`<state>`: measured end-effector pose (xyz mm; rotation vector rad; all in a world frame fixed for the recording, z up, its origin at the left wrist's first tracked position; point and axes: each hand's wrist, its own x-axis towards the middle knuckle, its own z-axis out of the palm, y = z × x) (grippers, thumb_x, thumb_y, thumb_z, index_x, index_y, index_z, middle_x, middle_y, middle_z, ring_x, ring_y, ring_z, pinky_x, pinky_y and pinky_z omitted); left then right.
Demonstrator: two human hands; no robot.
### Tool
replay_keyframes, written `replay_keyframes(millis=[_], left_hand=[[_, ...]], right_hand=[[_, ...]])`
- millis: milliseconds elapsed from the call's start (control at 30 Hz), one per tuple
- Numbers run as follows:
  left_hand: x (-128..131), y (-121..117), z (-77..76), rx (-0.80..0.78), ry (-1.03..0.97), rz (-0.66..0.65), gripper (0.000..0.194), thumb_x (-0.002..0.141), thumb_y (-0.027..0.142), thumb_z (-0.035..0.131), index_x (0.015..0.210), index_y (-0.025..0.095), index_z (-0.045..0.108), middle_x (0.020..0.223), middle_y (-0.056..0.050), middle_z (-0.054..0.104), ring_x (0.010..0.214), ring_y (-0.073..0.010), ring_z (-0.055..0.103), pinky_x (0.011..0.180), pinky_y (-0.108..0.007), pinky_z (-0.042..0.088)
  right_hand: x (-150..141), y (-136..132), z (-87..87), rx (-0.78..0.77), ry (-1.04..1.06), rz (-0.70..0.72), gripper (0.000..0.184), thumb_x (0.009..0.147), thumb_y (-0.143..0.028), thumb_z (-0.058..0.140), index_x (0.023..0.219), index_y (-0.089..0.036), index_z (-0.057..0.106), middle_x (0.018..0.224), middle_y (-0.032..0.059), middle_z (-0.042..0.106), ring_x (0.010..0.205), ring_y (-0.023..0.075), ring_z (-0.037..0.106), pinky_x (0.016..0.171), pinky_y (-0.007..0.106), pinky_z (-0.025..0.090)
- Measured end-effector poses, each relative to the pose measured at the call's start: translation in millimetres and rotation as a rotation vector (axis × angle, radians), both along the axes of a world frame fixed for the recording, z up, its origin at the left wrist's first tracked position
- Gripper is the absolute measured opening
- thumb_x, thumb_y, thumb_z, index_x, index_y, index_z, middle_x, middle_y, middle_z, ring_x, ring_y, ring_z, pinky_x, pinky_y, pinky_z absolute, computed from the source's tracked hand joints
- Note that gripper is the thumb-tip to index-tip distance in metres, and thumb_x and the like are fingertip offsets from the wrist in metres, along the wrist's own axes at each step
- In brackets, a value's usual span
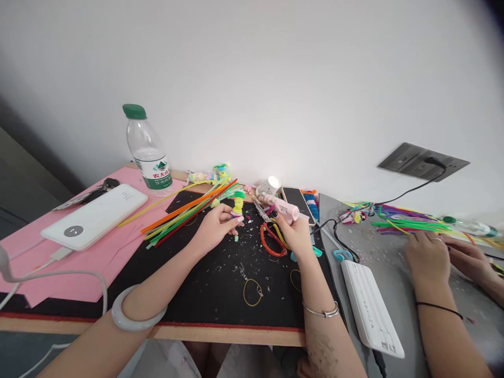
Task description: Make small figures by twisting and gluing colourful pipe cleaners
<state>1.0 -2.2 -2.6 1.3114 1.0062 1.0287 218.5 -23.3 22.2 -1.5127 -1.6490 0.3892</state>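
My left hand (216,227) pinches a small pipe-cleaner figure (238,206) with a green top and yellow body, held upright over the black mat (205,283). A pale bangle sits on that forearm. My right hand (294,233) grips a pink glue gun (280,206) whose nozzle points left toward the figure. A silver bracelet is on that wrist. Red-handled scissors (271,240) lie just below the gun.
A bundle of coloured pipe cleaners (189,211) lies left of the figure. Water bottle (147,152), white power bank (94,216) on pink paper, a phone (297,201). Another person's hands (429,257) work at the right beside more pipe cleaners and a white power strip (370,310).
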Motion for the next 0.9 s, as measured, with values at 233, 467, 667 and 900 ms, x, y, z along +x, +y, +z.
replay_keyframes(millis=[233,467,667,900], left_hand=[[-0.4,2.2,0.4,0.008,0.006,0.054,0.035,0.072,0.043,0.067,0.089,0.017,0.051,0.078,-0.004,0.07,0.051,-0.011,0.058,0.056,-0.027,0.047],[-0.5,4.4,-4.3,0.034,-0.047,0.09,0.034,0.077,0.046,0.062,0.092,0.018,0.049,0.077,-0.003,0.068,0.048,-0.0088,0.055,0.052,-0.024,0.046],[-2.3,3.3,-5.4,0.058,-0.042,0.102,0.034,0.078,0.049,0.06,0.091,0.018,0.05,0.077,-0.003,0.068,0.048,-0.0091,0.055,0.053,-0.024,0.045],[-3.0,3.8,-2.8,0.059,-0.023,0.17,0.034,0.08,0.049,0.058,0.093,0.018,0.05,0.079,-0.003,0.068,0.048,-0.0088,0.054,0.051,-0.024,0.044]], right_hand=[[21.8,3.5,2.0,0.039,-0.278,-0.527,0.036,0.081,-0.039,0.049,0.107,-0.018,0.063,0.097,0.0106,0.065,0.085,0.0247,0.058,0.071,0.031,0.04],[58.6,0.7,-3.0,-0.181,-0.318,-0.929,0.04,0.081,-0.03,0.047,0.119,-0.019,0.059,0.105,0.0153,0.059,0.095,0.0307,0.056,0.082,0.047,0.036],[76.7,-1.5,-7.8,-0.311,-0.306,-1.05,0.037,0.073,-0.018,0.051,0.108,-0.02,0.064,0.112,0.0196,0.055,0.11,0.0389,0.045,0.085,0.056,0.033],[68.5,3.5,-10.6,-0.092,-0.264,-0.997,0.035,0.074,-0.015,0.048,0.105,-0.021,0.064,0.125,0.0154,0.049,0.117,0.0369,0.037,0.093,0.059,0.025]])
